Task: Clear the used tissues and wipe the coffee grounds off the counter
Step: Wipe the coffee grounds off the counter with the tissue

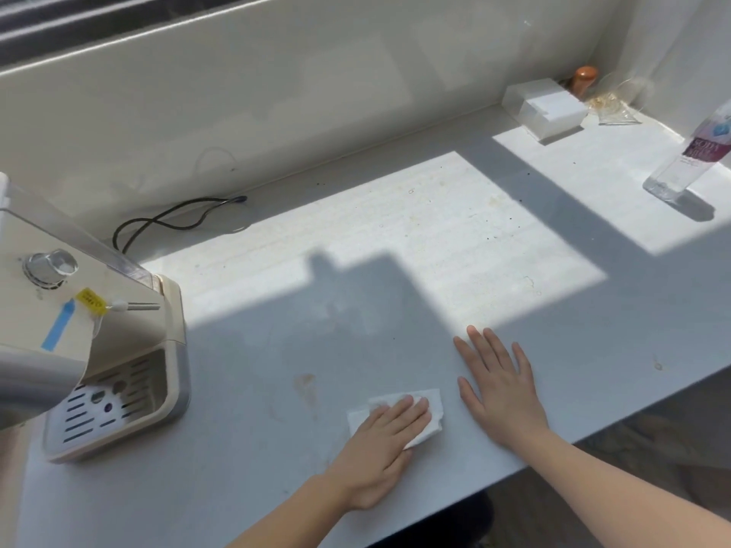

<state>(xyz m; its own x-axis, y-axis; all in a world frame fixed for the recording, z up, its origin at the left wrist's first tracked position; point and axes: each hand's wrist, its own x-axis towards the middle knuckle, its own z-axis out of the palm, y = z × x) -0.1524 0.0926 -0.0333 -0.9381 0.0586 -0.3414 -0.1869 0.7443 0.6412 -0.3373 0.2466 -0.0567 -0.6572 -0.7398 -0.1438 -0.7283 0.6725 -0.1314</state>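
Coffee machine (79,330) sits at the left end of the counter (237,468), drip tray (110,405) facing me. Right of it there's a brownish stain (304,383), not yet wiped. Further right, my left hand (379,444) lies flat on a white tissue (429,401), fingers straight, pressing rather than pinching. A flat palm gives wiping pressure. Just right of that, my right hand (500,385) is flat on bare counter, fingers spread, holding nothing, likely bracing me. Coffee grounds (508,219) are dark specks in the sunlit patch, right of the machine, beyond both hands, well apart from the tissue. Judgement: wiping underway, mostly undone. Only 1 tissue visible. Far right: water bottle (688,152).
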